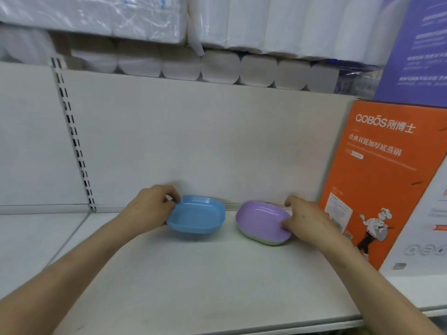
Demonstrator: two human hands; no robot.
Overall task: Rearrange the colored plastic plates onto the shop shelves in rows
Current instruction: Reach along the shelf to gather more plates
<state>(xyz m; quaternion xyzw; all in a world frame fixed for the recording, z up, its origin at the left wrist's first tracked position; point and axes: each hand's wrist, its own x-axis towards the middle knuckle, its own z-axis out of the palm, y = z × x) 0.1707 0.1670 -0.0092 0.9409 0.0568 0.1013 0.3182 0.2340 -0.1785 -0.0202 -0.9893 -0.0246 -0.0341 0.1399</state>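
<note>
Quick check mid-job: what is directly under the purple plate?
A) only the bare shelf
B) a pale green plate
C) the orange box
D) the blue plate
B: the rim of a pale green plate shows along the lower edge of the purple plate, which the right hand grips.

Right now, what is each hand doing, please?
Left hand: grips the blue plate by its rim.
Right hand: grips the purple plate by its rim.
</note>
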